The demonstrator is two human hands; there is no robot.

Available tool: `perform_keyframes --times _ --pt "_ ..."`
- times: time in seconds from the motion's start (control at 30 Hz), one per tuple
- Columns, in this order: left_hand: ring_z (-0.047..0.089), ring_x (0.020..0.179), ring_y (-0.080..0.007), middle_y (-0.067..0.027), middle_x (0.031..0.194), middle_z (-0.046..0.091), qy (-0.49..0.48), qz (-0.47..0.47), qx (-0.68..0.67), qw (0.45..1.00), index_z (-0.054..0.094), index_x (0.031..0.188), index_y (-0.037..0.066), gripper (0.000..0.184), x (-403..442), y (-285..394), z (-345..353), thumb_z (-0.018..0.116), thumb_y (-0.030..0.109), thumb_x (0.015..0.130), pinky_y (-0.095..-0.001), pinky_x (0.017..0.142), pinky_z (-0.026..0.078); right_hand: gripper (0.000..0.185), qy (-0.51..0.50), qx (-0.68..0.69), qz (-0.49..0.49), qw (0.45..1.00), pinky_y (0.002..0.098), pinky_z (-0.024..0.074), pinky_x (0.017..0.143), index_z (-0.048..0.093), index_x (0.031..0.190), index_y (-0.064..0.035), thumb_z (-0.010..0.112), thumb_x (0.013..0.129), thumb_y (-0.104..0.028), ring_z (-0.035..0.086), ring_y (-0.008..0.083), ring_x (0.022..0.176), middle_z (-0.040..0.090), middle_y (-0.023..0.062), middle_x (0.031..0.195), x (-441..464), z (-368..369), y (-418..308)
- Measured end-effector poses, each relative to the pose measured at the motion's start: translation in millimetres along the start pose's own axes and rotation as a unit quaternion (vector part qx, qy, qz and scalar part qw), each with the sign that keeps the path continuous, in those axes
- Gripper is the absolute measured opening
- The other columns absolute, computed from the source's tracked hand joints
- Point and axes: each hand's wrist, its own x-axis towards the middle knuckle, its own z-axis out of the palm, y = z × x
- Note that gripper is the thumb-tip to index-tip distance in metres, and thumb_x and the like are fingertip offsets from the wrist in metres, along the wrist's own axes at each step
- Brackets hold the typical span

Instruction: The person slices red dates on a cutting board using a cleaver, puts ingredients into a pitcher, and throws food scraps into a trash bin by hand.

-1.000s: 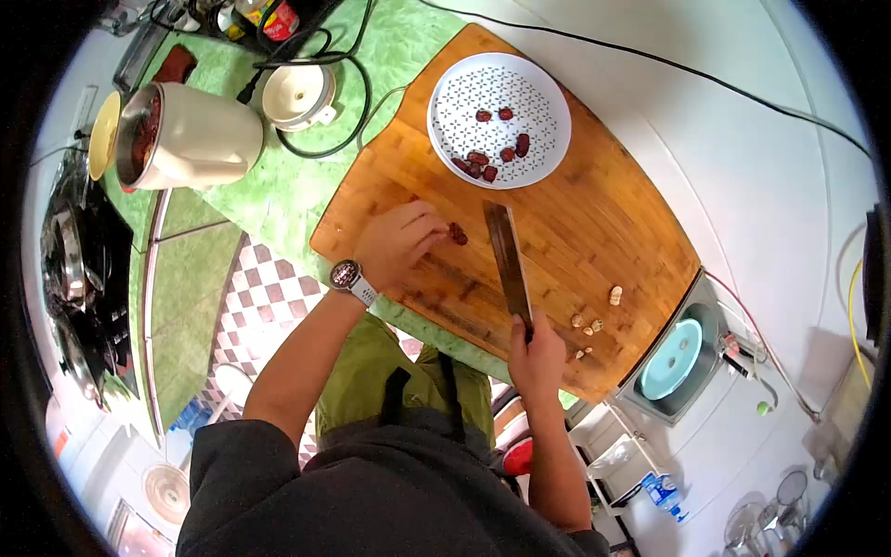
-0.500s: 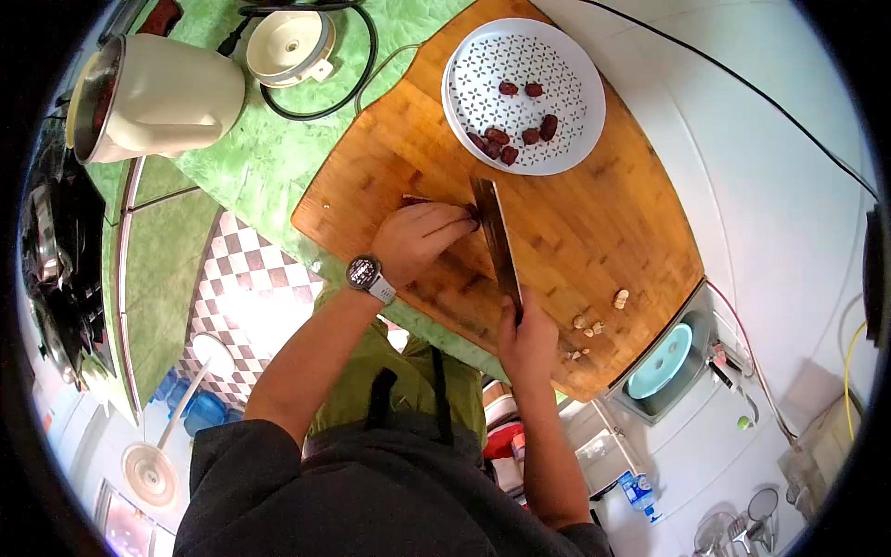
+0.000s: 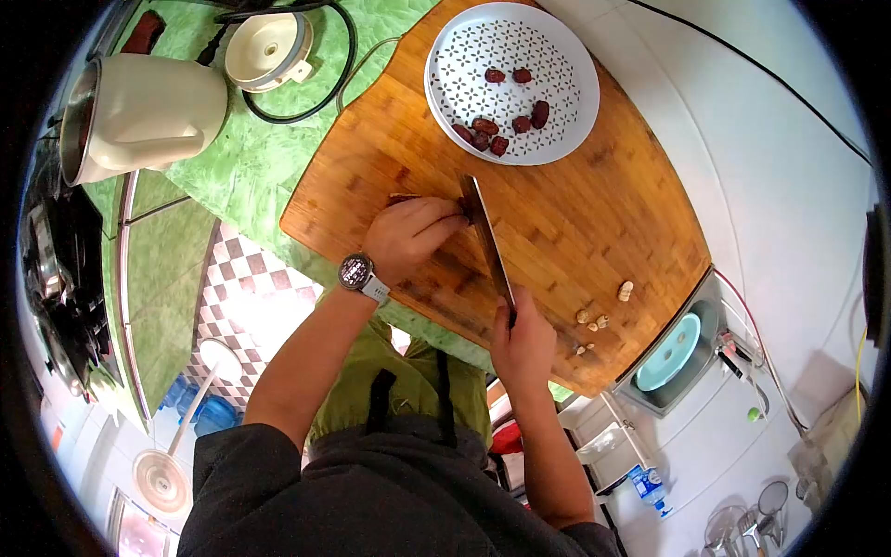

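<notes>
My left hand [image 3: 413, 237], with a watch on its wrist, presses closed fingertips on a dark red date [image 3: 465, 206] on the wooden cutting board [image 3: 594, 223]; the fingers partly hide the date. My right hand [image 3: 524, 343] is wrapped round the handle of a kitchen knife [image 3: 488, 243]. Its blade stands on edge just right of the left fingertips, beside the date. Dark red date pieces [image 3: 401, 199] show behind the left hand. Above, a white perforated basket [image 3: 591, 102] on the board holds several whole dates [image 3: 540, 114].
Small pale pieces [image 3: 626, 291] lie at the board's right. Beyond it is a sink with a turquoise basin [image 3: 670, 353]. A cream jug [image 3: 162, 107], a round cream base [image 3: 264, 51] and a black cord [image 3: 353, 56] sit on the green counter [image 3: 251, 153] at upper left.
The view has shifted slightly. The knife blade has turned more edge-on and shows narrower. My left hand stays on the date, and my right hand keeps its hold on the handle.
</notes>
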Motion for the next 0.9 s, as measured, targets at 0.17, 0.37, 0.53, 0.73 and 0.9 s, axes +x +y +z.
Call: perform_keyframes --times 0.17,0.37,0.53,0.73,0.9 --pt "0.072 0.103 -0.0302 -0.011 0.114 0.072 -0.003 0.007 0.018 1.0 0.074 0.11 0.005 0.027 1.9 0.7 -1.0 0.063 0.011 0.086 -0.0389 0.086 0.06 0.024 -0.001 -0.033 0.006 0.999 0.0579 0.0537 0.065 0.061 0.124 -0.0118 0.06 0.101 -0.019 0.07 0.0462 0.076 0.071 0.0231 0.085 1.0 0.6 -5.0" --pt "0.071 0.105 -0.0313 -0.0122 0.116 0.071 -0.023 -0.001 -0.013 1.0 0.073 0.109 0.004 0.025 3.0 -3.6 0.3 0.063 0.011 0.087 -0.0396 0.087 0.06 0.016 -0.029 -0.034 0.023 0.999 0.0594 0.0541 0.066 0.06 0.113 -0.0096 0.058 0.103 -0.022 0.07 0.0474 0.077 0.071 0.0245 0.082 13.0 -10.0 -9.6" --pt "0.071 0.107 -0.0308 -0.0122 0.117 0.071 -0.037 -0.01 -0.02 0.999 0.073 0.108 0.004 0.024 1.4 -4.5 0.2 0.063 0.01 0.087 -0.0398 0.087 0.06 0.018 -0.083 -0.073 0.013 0.994 0.061 0.0547 0.07 0.061 0.115 -0.0071 0.058 0.103 -0.021 0.07 0.0501 0.079 0.07 0.0284 0.08 27.4 -20.4 -8.0" --pt "0.073 0.099 -0.0328 -0.0131 0.112 0.073 -0.018 -0.009 -0.027 0.999 0.075 0.108 0.006 0.023 4.8 -5.6 4.2 0.069 0.011 0.086 -0.0422 0.081 0.061 0.023 -0.082 -0.069 -0.015 0.994 0.0611 0.0553 0.071 0.061 0.119 -0.0051 0.058 0.103 -0.022 0.07 0.0506 0.078 0.07 0.0301 0.082 39.0 -10.5 7.3" --pt "0.071 0.106 -0.0314 -0.0123 0.115 0.07 -0.044 -0.007 0.03 0.999 0.072 0.114 0.005 0.029 7.4 2.6 -5.0 0.063 0.009 0.086 -0.0399 0.089 0.06 0.026 -0.058 -0.055 -0.008 0.997 0.0603 0.0555 0.07 0.065 0.122 -0.005 0.06 0.102 -0.022 0.07 0.0503 0.077 0.069 0.0304 0.08 43.1 -7.9 15.7"
